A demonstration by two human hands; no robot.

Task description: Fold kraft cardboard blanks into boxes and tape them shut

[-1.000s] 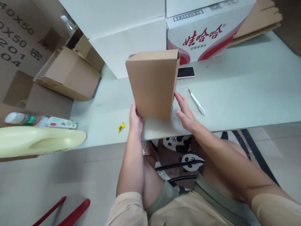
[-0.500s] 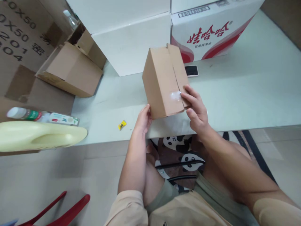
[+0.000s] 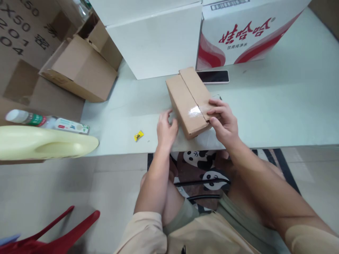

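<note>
A small brown cardboard box (image 3: 186, 102) rests on the table, its top flaps meeting at a seam with a shiny piece of clear tape (image 3: 194, 111) near the front end. My right hand (image 3: 225, 121) grips the box at its front right corner, fingers over the top flap and thumb at the edge. Just left of the box, my left hand (image 3: 167, 129) is open, its fingers curved and apart; a narrow gap separates it from the cardboard. Behind the box lies a phone (image 3: 214, 77), partly covered by it.
White cartons (image 3: 156, 46) stand at the back, one with red lettering (image 3: 245, 33). Open brown boxes (image 3: 82, 67) are at the left, with a bottle (image 3: 37, 120) and a pale yellow jug (image 3: 47, 143). A yellow wrapped candy (image 3: 138, 135) lies near the table's front edge.
The box has come down from a raised, tilted position onto the table. My left hand has let go of its side; my right hand stays at the front right corner.
</note>
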